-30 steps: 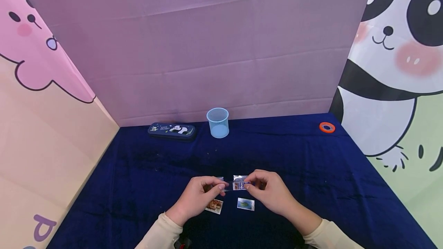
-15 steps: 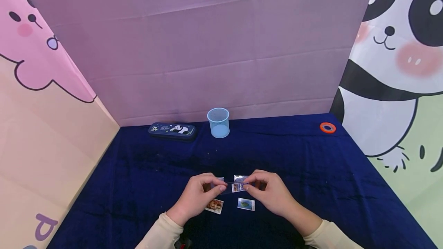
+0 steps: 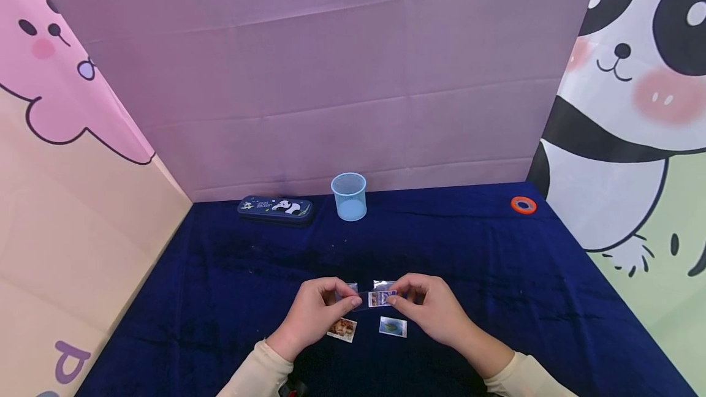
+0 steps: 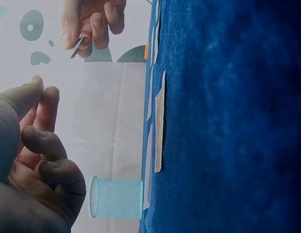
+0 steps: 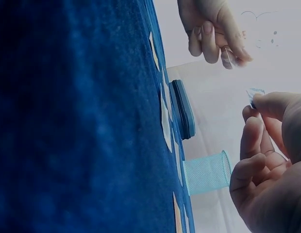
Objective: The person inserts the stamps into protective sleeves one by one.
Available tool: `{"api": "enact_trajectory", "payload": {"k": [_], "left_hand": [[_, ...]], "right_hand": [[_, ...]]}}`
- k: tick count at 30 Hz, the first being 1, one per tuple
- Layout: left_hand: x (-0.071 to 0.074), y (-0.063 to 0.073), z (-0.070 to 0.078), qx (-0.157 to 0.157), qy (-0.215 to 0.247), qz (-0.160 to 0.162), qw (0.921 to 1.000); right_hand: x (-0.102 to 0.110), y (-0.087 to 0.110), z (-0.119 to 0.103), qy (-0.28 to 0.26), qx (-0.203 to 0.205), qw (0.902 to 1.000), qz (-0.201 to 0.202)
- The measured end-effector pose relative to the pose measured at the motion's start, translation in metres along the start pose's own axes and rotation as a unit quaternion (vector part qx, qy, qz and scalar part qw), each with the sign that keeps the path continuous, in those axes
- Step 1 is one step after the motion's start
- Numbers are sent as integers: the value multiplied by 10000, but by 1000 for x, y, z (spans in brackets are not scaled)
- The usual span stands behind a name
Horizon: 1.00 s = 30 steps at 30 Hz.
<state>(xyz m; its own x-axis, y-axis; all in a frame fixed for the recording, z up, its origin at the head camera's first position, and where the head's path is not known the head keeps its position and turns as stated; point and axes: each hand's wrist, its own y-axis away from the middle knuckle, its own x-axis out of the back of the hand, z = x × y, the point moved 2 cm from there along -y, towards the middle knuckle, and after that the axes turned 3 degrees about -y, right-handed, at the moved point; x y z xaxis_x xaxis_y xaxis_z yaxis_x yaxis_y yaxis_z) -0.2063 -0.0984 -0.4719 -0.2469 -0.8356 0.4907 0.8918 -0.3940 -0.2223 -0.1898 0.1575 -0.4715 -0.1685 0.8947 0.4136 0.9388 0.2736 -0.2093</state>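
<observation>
Above the dark blue cloth, my two hands face each other. With thumb and index finger, my left hand (image 3: 317, 311) pinches the end of a clear plastic sleeve (image 3: 362, 302). Opposite it, my right hand (image 3: 432, 308) pinches a small postage stamp (image 3: 377, 299) by its right end; the stamp overlaps the sleeve in the head view. Nearer me lie a brown stamp (image 3: 343, 328), partly behind the left hand, and a blue-green stamp (image 3: 393, 326). Just beyond the fingers lie a shiny clear packet (image 3: 382, 285) and another pale piece (image 3: 353, 286), mostly hidden. Jagged edges show on a stamp (image 4: 160, 126).
Toward the back of the cloth stand a dark blue panda pencil case (image 3: 276, 209) and a light blue mesh cup (image 3: 350, 198). An orange tape roll (image 3: 523, 204) lies at the back right. Printed fabric walls surround the table on three sides.
The held stamp has shifted slightly left and its angle has changed a little between the fingers. Both hands stay nearly in place, and the things on the cloth have not moved.
</observation>
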Motion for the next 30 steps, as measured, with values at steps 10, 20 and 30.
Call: {"api": "enact_trajectory", "payload": {"k": [10,20,30], "left_hand": [[0,1,-1,-144,37,-41,9999],[1,1,-1,10,-113,197,9997],[1,2,1,-5,-113,244,9996]], "right_hand": [[0,1,0,-107,105,9999,-82],[1,1,0,-28,-87,10000,-39],[1,1,1,23,-54,10000,-49]]}}
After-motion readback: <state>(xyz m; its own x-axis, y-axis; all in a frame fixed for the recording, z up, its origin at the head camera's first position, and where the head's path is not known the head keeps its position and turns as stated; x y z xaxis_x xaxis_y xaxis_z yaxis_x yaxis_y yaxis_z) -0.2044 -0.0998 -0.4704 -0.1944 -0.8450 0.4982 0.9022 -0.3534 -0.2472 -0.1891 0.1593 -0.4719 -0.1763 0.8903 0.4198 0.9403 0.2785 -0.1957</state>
